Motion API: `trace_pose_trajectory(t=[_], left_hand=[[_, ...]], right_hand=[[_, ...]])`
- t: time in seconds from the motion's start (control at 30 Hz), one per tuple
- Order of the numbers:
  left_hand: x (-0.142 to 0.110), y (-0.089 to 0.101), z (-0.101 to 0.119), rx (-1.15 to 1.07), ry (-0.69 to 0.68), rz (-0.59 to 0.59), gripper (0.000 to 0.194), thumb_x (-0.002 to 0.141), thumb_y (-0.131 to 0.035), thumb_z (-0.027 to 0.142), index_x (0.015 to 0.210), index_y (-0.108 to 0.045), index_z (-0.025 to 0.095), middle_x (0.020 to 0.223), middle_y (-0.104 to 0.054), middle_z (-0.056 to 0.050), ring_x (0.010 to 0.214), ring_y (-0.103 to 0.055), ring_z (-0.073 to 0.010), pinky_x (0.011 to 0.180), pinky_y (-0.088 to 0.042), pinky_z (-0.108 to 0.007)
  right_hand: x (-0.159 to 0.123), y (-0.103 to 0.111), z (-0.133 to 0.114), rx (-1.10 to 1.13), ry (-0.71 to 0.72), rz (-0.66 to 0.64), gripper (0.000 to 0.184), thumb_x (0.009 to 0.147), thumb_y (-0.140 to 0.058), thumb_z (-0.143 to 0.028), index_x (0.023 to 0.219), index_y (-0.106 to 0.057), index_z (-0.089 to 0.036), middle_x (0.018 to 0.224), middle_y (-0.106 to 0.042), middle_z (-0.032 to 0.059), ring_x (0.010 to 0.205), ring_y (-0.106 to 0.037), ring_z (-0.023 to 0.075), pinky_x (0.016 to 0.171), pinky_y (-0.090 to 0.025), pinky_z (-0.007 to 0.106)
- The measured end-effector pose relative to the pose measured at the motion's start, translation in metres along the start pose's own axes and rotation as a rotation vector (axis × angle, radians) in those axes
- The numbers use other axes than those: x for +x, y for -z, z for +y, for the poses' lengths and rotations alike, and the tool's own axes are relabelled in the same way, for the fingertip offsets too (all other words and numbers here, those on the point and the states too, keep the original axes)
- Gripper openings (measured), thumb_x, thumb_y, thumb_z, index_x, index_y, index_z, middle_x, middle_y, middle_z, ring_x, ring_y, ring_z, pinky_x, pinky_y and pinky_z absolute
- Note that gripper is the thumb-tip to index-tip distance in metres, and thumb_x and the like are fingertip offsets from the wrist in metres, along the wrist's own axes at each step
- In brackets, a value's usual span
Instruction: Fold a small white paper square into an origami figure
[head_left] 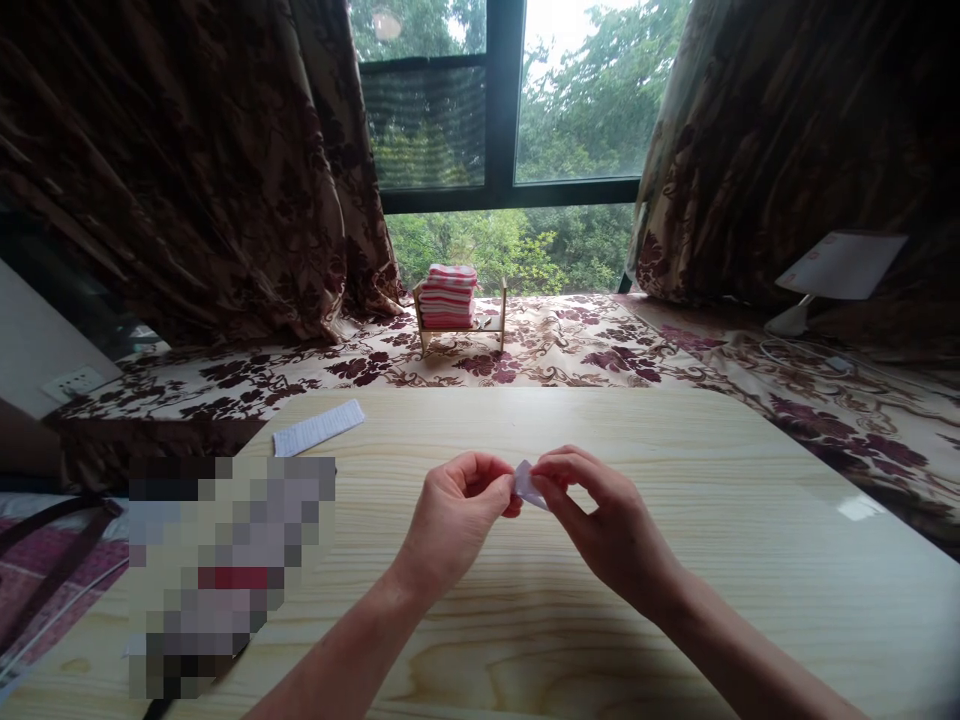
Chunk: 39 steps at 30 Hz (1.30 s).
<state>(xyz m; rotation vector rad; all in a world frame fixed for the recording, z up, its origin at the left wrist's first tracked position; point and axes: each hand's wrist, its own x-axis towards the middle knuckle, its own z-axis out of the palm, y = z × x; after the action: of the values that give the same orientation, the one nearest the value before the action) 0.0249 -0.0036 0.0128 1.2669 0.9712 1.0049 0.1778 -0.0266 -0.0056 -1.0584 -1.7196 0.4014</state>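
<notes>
Between my two hands is a small piece of white paper (528, 484), held above the wooden table (585, 610). My left hand (461, 510) pinches its left end between thumb and forefinger, the other fingers curled in. The right edge is gripped by the thumb and fingertips of my right hand (604, 525). The paper looks folded, though my fingertips cover part of it.
A printed paper strip (319, 428) lies at the table's far left. Nearer on the left is a pixelated, unreadable object (232, 570). Beyond the table, a small wooden rack (504, 315) with folded red-and-white cloths (448, 297) stands on the floral-covered sill, and a lamp (840, 265) sits right.
</notes>
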Motion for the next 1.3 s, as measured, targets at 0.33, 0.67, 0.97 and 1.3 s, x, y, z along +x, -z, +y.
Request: trace_pose_trajectory(t=[0.33,0.67,0.97,1.3], left_hand=[[-0.0013,0.0000,0.0027,0.025,-0.025,-0.038,0.005,0.070,-0.062,0.017,0.069,-0.062,0.013,0.062,-0.062,-0.001,0.062,-0.056,-0.0109,0.062,-0.044,-0.022],[0.0004,0.0003,0.0032,0.033,0.002,-0.014,0.006,0.067,-0.064,0.018,0.065,-0.063,0.013,0.059,-0.063,-0.001,0.059,-0.057,-0.0116,0.059,-0.045,-0.022],[-0.0010,-0.0002,-0.0001,0.039,-0.014,-0.037,0.004,0.069,-0.063,0.016,0.068,-0.061,0.012,0.060,-0.063,-0.001,0.059,-0.056,-0.0098,0.059,-0.044,-0.021],[0.0012,-0.0018,-0.0043,-0.142,0.032,-0.035,0.022,0.064,-0.068,0.018,0.081,-0.055,0.015,0.060,-0.063,0.002,0.058,-0.060,-0.0118,0.059,-0.047,-0.025]], right_hand=[[-0.0011,-0.0012,0.0013,0.026,-0.042,0.017,0.008,0.084,-0.053,-0.017,0.081,-0.059,-0.019,0.076,-0.061,0.0020,0.066,-0.055,0.0133,0.060,-0.044,0.025],[-0.0021,0.0001,-0.0008,0.045,-0.063,0.000,0.008,0.084,-0.052,-0.017,0.083,-0.060,-0.019,0.078,-0.062,0.0028,0.069,-0.057,0.0142,0.062,-0.046,0.026],[-0.0023,-0.0025,-0.0015,0.028,-0.085,0.005,0.009,0.086,-0.051,-0.018,0.080,-0.059,-0.019,0.076,-0.061,0.0012,0.067,-0.056,0.0125,0.061,-0.045,0.024],[-0.0029,-0.0052,-0.0002,0.032,-0.108,0.014,0.010,0.086,-0.051,-0.019,0.080,-0.059,-0.019,0.074,-0.061,0.0014,0.066,-0.056,0.0130,0.061,-0.046,0.025]])
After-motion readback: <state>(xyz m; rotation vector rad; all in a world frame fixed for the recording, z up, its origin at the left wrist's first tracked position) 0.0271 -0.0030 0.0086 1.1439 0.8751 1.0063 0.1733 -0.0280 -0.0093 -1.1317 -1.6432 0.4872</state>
